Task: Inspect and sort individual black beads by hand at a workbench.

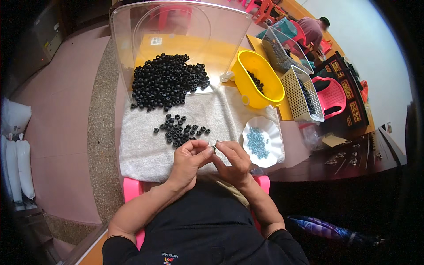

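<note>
My left hand [187, 163] pinches a small black ring-shaped piece [214, 148] between thumb and fingertips. Against the same piece, the fingertips of my right hand [236, 163] are closed together; whether they also grip something tiny cannot be made out. Just beyond my hands, a loose group of black round pieces with holes [179, 130] lies on a white towel [141, 154]. Right of my right hand stands a white scalloped dish [278, 148] holding many tiny clear-blue pieces [257, 143].
A large clear bin [234, 26] lies tipped toward me, with a heap of black pieces [165, 81] spilling out. Behind the dish are a yellow tub [247, 90], a white perforated basket [296, 101] and a clear box [287, 39]. A person sits at the far right.
</note>
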Motion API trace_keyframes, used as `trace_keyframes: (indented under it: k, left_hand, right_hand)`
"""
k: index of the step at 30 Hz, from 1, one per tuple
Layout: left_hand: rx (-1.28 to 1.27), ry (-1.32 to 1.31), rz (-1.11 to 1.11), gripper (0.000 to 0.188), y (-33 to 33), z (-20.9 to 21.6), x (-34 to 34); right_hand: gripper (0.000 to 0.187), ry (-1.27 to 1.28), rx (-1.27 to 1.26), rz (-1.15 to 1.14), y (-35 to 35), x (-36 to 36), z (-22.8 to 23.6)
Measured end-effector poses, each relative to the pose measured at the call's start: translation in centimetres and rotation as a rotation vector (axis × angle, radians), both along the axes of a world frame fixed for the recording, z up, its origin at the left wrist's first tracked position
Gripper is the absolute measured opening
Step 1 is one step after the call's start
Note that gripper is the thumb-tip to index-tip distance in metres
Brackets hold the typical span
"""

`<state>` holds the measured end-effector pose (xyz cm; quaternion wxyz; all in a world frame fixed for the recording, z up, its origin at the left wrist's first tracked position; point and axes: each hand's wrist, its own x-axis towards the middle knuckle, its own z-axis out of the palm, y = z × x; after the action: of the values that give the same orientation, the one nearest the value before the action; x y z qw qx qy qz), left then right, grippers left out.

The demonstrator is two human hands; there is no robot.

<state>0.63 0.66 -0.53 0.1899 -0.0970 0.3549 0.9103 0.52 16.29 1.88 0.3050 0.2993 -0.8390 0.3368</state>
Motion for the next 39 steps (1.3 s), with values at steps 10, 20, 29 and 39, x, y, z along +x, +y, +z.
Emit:
trace_keyframes:
  k: [10,20,29,39]
  left_hand:
    - [0.017,0.084,-0.063,0.013,-0.2,0.3,0.0]
    - [0.023,0.119,-0.150,0.014,-0.2,0.6,0.2]
    - [-0.069,0.062,-0.169,0.027,0.1,1.2,0.1]
    - [-0.076,0.054,-0.187,0.022,0.1,1.0,0.2]
  right_hand:
    - [0.040,-0.027,-0.067,-0.004,0.1,0.1,0.2]
    - [0.037,0.015,-0.021,0.096,0.5,0.6,1.3]
    - [0.031,0.128,0.004,-0.228,4.5,-2.7,4.1]
    - [0.017,-0.020,-0.111,-0.508,15.0,-14.1,5.4]
